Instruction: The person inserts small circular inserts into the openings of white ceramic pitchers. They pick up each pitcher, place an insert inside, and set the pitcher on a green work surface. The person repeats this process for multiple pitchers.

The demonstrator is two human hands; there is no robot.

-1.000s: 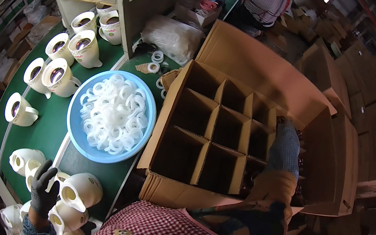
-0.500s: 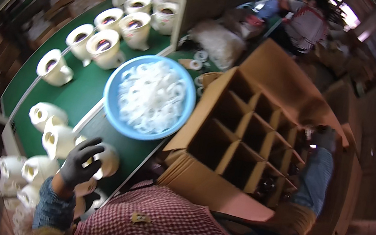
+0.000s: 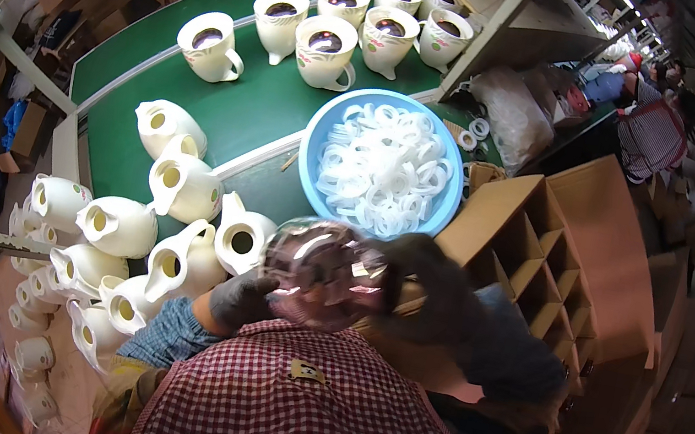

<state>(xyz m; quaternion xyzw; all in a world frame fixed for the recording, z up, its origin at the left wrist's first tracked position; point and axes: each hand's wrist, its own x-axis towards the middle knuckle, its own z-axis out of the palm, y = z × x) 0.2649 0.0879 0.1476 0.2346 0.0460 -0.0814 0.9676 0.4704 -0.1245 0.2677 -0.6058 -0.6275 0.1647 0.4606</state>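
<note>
We see sharp glare on the shiny glass vessel point(image 3: 314, 276) between the fingers point(image 3: 245, 297); the gloved right hand point(image 3: 435, 298) looks dim and soft. Beyond the fingers, white rings point(image 3: 388, 168) gleam brightly; far right, shadow deepens, and curved edges fade to black.

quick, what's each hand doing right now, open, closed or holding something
Left hand: holding a shiny, glass-like piece by its left side.
Right hand: holding the same piece at its right side.

We see dark grey gloves point(image 3: 437, 289), pinkish glass point(image 3: 317, 275), a red-and-white checked apron point(image 3: 312, 415), blue basin point(image 3: 313, 160), green table point(image 3: 245, 111).
</note>
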